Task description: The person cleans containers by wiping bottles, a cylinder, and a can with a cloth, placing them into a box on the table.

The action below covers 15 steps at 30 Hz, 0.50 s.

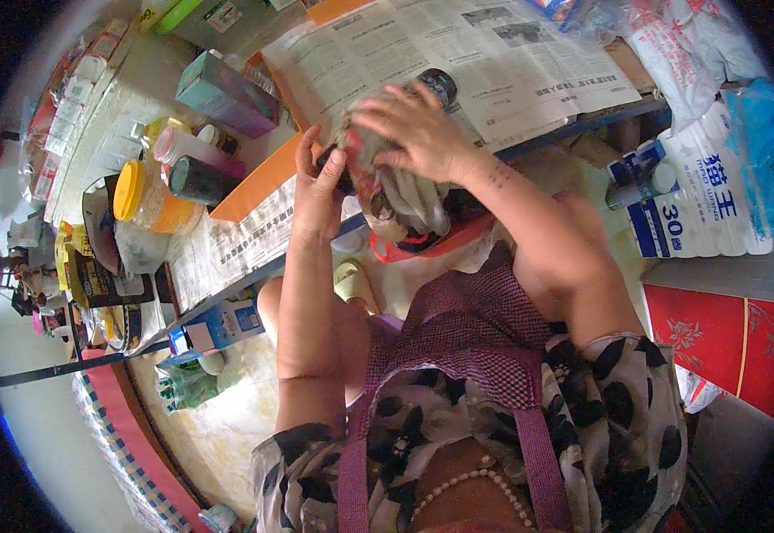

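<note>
My left hand (315, 196) is raised over the front edge of the shelf, thumb up, holding a dark object (341, 174) mostly hidden by the cloth. A crumpled grey-beige cloth (397, 200) with reddish patches hangs from my hands. My right hand (420, 130) lies over the top of this cloth, its fingers bent across it. Just beyond those fingers, a dark jar (439, 86) with a black lid sits on newspaper (526, 86). Below the cloth is a red plastic bag (437, 248) with dark contents.
An orange divider (257, 176) stands on the shelf. Left of it are a yellow-lidded jar (160, 200), a dark jar (201, 180) and a teal-and-purple box (227, 93). At right, a white-and-blue pack (700, 193) stands beside plastic bags (670, 66). A green slipper (355, 283) is below.
</note>
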Each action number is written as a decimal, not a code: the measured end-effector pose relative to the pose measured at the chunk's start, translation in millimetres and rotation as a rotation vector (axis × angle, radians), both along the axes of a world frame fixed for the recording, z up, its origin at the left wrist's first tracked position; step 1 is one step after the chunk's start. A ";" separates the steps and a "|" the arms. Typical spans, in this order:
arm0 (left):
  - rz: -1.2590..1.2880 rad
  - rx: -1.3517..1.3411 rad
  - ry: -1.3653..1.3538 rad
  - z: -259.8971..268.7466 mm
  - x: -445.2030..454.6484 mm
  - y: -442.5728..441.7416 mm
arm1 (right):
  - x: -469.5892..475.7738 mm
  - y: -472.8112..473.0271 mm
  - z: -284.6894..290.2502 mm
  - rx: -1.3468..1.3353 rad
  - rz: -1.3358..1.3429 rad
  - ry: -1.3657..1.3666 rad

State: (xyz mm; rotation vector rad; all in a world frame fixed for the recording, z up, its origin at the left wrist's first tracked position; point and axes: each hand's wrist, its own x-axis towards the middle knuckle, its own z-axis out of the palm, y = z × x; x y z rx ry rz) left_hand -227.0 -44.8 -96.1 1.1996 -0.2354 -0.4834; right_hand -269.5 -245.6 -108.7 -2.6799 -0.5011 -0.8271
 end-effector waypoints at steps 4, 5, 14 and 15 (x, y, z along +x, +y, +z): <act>0.025 -0.078 0.017 -0.7 6.0 -1.3 | 11.4 -32.4 -9.1 -0.010 -0.263 0.132; 0.008 -0.033 0.028 1.0 6.7 -1.8 | 12.8 -40.7 -15.8 0.051 -0.347 0.140; -0.063 0.032 0.162 7.1 5.8 10.6 | -18.9 14.8 20.9 0.029 0.073 0.002; -0.111 0.035 0.211 7.9 5.9 11.2 | -26.5 25.5 27.4 0.089 0.104 0.007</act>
